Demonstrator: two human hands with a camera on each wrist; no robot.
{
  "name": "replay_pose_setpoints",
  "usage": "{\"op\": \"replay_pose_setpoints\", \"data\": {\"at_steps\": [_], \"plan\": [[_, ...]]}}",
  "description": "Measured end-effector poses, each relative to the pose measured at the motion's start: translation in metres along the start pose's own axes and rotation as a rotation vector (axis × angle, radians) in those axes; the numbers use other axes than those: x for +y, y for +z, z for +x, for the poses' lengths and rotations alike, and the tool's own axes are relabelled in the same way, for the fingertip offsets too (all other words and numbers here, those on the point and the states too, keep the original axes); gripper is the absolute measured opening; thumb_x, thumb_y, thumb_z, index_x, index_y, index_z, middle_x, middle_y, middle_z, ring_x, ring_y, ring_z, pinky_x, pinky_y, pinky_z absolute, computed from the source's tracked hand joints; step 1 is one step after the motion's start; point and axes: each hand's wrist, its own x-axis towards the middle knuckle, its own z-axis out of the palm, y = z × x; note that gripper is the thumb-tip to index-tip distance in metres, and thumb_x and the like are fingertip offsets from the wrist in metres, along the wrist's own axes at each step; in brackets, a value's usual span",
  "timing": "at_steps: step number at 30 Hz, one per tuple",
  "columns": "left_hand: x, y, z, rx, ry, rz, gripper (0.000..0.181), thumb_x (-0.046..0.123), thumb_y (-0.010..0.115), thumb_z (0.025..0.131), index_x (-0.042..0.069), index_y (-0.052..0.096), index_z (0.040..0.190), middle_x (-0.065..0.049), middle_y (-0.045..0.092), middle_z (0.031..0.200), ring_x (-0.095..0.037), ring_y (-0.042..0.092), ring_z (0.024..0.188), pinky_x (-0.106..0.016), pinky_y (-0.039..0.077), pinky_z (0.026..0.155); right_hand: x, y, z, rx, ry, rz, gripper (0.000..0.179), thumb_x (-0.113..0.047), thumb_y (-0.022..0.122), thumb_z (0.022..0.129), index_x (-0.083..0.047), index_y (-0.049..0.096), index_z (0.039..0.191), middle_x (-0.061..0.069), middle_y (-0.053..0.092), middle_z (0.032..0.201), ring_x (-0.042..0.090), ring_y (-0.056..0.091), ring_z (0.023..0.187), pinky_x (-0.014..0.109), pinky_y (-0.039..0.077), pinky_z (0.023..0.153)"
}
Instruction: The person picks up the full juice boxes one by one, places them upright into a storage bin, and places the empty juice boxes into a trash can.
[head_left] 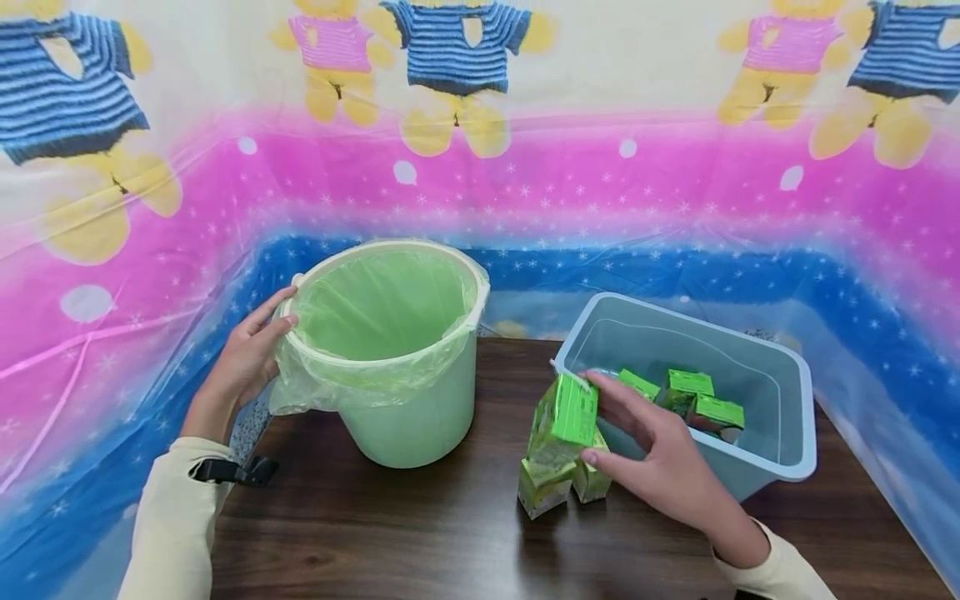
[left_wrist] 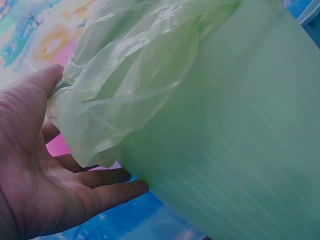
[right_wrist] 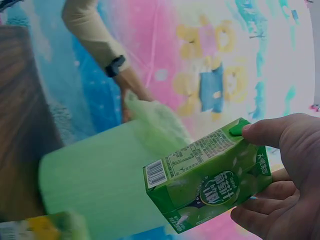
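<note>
My right hand (head_left: 667, 458) holds a green grape juice box (right_wrist: 210, 175) between thumb and fingers, tilted, with a white straw (head_left: 572, 374) at its top end. Below it in the head view, two more juice boxes (head_left: 545, 488) stand close together on the table. My left hand (head_left: 251, 354) grips the rim of a light green trash can (head_left: 420, 425) at its left side. A thin clear-green liner bag (left_wrist: 120, 100) is folded over that rim, and the left wrist view has my lower fingers stretched along the can's side.
To the right stands a blue-grey plastic bin (head_left: 798, 417) with several green juice boxes (head_left: 690, 383) inside. Everything is on a dark wooden table (head_left: 420, 533). A patterned cloth (head_left: 570, 183) with bears hangs around the back and sides.
</note>
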Motion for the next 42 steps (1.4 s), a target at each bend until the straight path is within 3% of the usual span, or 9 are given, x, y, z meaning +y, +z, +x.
{"op": "replay_pose_setpoints", "data": {"at_steps": [4, 11, 22, 28, 36, 42], "plan": [[-0.002, -0.001, -0.002, -0.002, 0.0, -0.009, 0.068, 0.022, 0.057, 0.106, 0.022, 0.022, 0.164, -0.001, 0.051, 0.13, -0.01, 0.066, 0.093, -0.027, 0.06, 0.072, -0.005, -0.003, 0.024, 0.032, -0.099, 0.032, 0.083, 0.014, 0.074, 0.085, -0.009, 0.039, 0.156, 0.017, 0.046, 0.153, 0.018, 0.05, 0.137, 0.03, 0.046, 0.107], [-0.001, 0.0, -0.003, 0.019, 0.003, 0.004, 0.067, 0.024, 0.058, 0.105, 0.023, 0.024, 0.163, -0.001, 0.05, 0.131, -0.009, 0.066, 0.092, -0.027, 0.059, 0.072, -0.019, 0.0, 0.066, 0.089, -0.19, 0.138, 0.08, 0.019, 0.068, 0.086, -0.007, 0.038, 0.156, 0.018, 0.044, 0.154, 0.023, 0.048, 0.139, 0.031, 0.045, 0.108], [-0.002, 0.002, 0.0, -0.005, 0.001, 0.018, 0.067, 0.024, 0.057, 0.106, 0.022, 0.022, 0.164, 0.0, 0.046, 0.136, -0.01, 0.065, 0.097, -0.028, 0.059, 0.073, -0.029, 0.006, 0.13, 0.193, -0.142, 0.209, 0.07, 0.006, 0.068, 0.094, -0.003, 0.037, 0.156, 0.011, 0.046, 0.155, 0.025, 0.049, 0.139, 0.034, 0.046, 0.108], [-0.001, -0.001, -0.001, -0.01, 0.014, 0.022, 0.067, 0.023, 0.056, 0.106, 0.023, 0.022, 0.163, 0.001, 0.042, 0.141, -0.009, 0.064, 0.1, -0.028, 0.059, 0.074, -0.035, 0.018, 0.169, 0.205, -0.138, 0.303, 0.068, 0.0, 0.068, 0.095, -0.006, 0.039, 0.156, 0.009, 0.046, 0.155, 0.023, 0.05, 0.138, 0.036, 0.046, 0.107], [-0.001, 0.0, 0.0, 0.001, -0.005, -0.02, 0.068, 0.022, 0.058, 0.105, 0.024, 0.023, 0.163, 0.002, 0.051, 0.131, -0.009, 0.065, 0.094, -0.028, 0.059, 0.072, -0.03, 0.046, 0.21, 0.203, -0.063, 0.419, 0.068, -0.005, 0.072, 0.094, -0.006, 0.041, 0.154, 0.012, 0.049, 0.152, 0.022, 0.051, 0.137, 0.033, 0.043, 0.111], [0.0, 0.002, 0.0, -0.007, 0.004, -0.039, 0.068, 0.02, 0.058, 0.105, 0.023, 0.023, 0.163, 0.001, 0.053, 0.129, -0.01, 0.065, 0.092, -0.028, 0.059, 0.071, -0.027, 0.075, 0.228, 0.156, -0.001, 0.432, 0.069, -0.007, 0.074, 0.093, -0.006, 0.041, 0.154, 0.015, 0.05, 0.151, 0.023, 0.052, 0.136, 0.036, 0.046, 0.109]]}}
